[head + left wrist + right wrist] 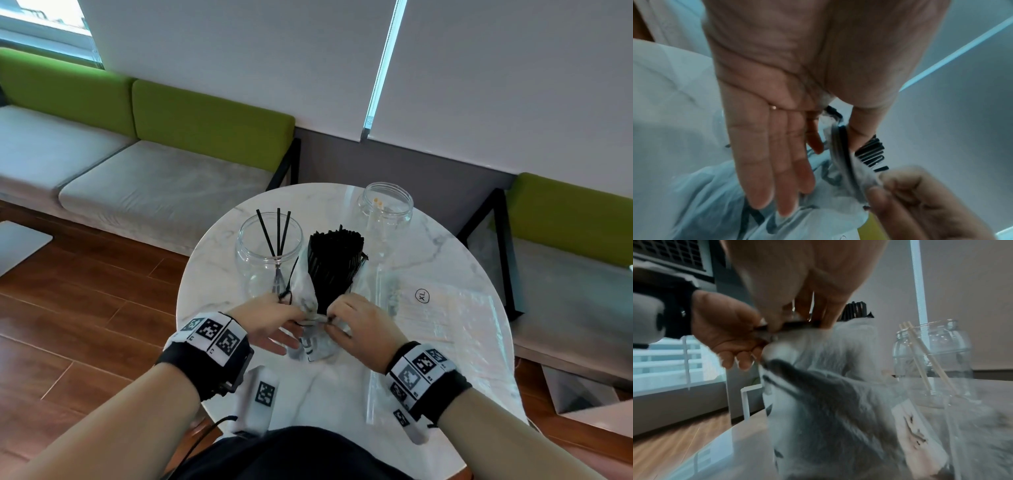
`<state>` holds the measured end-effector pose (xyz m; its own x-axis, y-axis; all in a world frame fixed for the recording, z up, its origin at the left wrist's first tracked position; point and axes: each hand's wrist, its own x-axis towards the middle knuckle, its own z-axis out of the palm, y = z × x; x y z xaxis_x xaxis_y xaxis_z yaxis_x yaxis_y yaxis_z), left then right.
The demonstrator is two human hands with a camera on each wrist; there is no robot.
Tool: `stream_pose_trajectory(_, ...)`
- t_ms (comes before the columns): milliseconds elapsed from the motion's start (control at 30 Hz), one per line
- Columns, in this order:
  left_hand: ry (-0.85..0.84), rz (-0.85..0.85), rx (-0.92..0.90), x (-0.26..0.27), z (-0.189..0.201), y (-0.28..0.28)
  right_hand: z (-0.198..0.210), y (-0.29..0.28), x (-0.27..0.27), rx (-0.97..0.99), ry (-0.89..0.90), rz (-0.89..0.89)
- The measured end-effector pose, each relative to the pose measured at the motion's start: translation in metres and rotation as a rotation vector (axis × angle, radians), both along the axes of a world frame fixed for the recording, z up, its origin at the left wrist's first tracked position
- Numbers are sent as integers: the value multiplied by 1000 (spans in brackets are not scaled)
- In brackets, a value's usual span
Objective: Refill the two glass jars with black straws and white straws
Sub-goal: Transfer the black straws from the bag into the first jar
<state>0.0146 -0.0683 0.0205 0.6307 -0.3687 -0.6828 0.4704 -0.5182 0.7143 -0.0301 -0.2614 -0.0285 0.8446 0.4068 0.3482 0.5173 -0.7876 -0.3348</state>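
Note:
On the round marble table (222, 274), the left glass jar (270, 250) holds three black straws. The right glass jar (385, 205) (931, 361) holds a few pale straws. Between the jars a thick bundle of black straws (334, 270) (855, 309) sticks out of a clear plastic bag (308, 301) (818, 402). My left hand (301, 320) (836, 142) pinches the bag's neck with thumb and forefinger, beside a black band (842, 154); its other fingers are straight. My right hand (334, 318) (807, 319) pinches the same neck from the right.
A flat clear pack of white straws (442, 318) marked XL lies on the table's right half. A white marker tag (263, 394) lies near the front edge. Green and grey benches (154, 185) stand behind the table, over a wooden floor.

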Motion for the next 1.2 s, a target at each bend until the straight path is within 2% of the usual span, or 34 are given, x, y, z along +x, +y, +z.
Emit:
stream_pose_trajectory(67, -14, 4, -30, 0, -4, 0, 7, -4, 0, 91, 147, -39)
stream_pose_trajectory(133, -37, 11, -44, -2, -3, -1, 12, -6, 3, 127, 199, -59)
stream_pose_trajectory(300, -82, 28, -3, -1, 0, -1, 3, -2, 11, -7, 161, -14)
stream_pose_trajectory(400, -56, -4, 30, 2, -7, -4, -2, 3, 8, 32, 172, 59)
stream_pose_trajectory(533, -50, 50, -49, 3, -17, -12, -8, 10, 2, 66, 158, 112)
stream_pose_trajectory(667, -88, 58, -64, 6, -25, -13, -10, 7, -3, -127, 133, -13)
stream_pose_trajectory(833, -149, 47, -45, 11, -31, -9, -3, 1, -1, 139, 277, -207)
stream_pose_trajectory(967, -191, 57, -47, 12, -33, -7, -3, 0, 3, 43, 273, -66)
stream_pose_trajectory(1067, -161, 99, -90, 14, -35, -8, -2, -1, 0, -42, 261, 47)
stream_pose_trajectory(1200, -105, 185, -205, 15, -37, -9, -5, -5, -12, -296, 141, 21)
